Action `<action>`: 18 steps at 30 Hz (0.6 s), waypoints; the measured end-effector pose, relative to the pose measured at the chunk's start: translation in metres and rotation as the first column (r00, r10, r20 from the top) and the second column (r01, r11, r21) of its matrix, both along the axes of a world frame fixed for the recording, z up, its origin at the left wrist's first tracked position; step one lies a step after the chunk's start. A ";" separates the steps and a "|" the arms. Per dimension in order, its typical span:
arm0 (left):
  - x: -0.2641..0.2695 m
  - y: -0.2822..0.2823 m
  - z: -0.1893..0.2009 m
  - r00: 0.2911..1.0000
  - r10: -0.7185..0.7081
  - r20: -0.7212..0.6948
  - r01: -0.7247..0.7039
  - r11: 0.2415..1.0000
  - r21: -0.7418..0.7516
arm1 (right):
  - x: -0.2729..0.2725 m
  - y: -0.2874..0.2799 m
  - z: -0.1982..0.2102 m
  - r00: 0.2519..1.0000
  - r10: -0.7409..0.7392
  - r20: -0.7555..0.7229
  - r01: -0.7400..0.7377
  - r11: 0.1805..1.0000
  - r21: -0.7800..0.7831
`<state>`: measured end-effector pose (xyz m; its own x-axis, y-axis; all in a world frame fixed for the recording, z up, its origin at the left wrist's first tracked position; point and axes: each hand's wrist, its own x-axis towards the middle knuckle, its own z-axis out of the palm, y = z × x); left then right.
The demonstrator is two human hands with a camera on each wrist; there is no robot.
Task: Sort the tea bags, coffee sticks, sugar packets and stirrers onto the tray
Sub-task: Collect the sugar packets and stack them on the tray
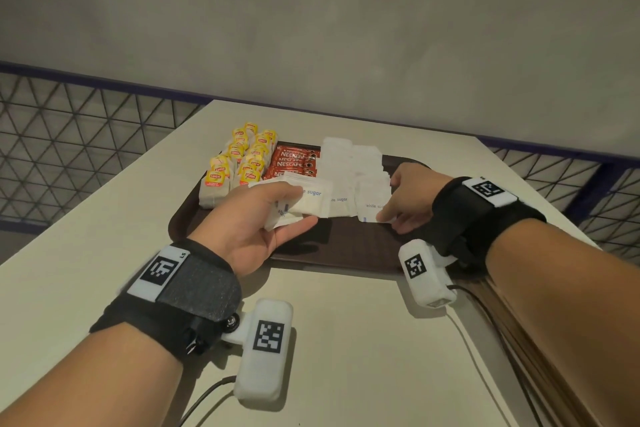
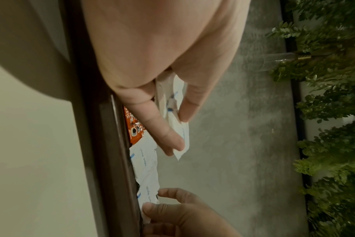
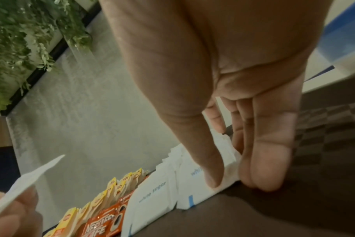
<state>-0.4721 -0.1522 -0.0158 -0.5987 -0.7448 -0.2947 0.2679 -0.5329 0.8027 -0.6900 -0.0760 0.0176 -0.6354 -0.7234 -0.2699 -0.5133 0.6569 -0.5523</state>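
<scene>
Left hand (image 1: 258, 218) pinches white, perhaps stacked, sugar packets (image 1: 304, 203)

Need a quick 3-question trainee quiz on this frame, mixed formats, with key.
1. True or false: the left hand holds a bundle of sugar packets above the tray.
2. Which group lies between the tea bags and the white sugar rows on the tray? A) stirrers B) coffee sticks C) napkins
3. Fill in: the right hand touches the sugar packet at the ____ end of the near row.

Key: 1 true; 2 B; 3 right
</scene>
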 end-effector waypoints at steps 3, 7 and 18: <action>-0.001 0.000 0.000 1.000 -0.008 0.000 0.008 1.000 -0.013 | -0.002 -0.003 -0.001 1.000 0.011 -0.027 -0.010 1.000 0.013; 0.000 0.001 0.000 1.000 -0.015 -0.005 0.015 1.000 -0.017 | -0.004 -0.005 -0.002 1.000 0.009 -0.028 -0.008 0.999 0.035; 0.000 0.002 0.000 0.999 -0.038 -0.004 0.038 0.998 -0.048 | 0.019 0.019 0.018 0.998 -0.053 0.045 0.064 0.941 -0.332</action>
<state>-0.4725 -0.1503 -0.0156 -0.6281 -0.7347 -0.2564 0.2523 -0.5040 0.8261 -0.6712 -0.0566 0.0360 -0.6739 -0.7376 -0.0426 -0.4562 0.4607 -0.7614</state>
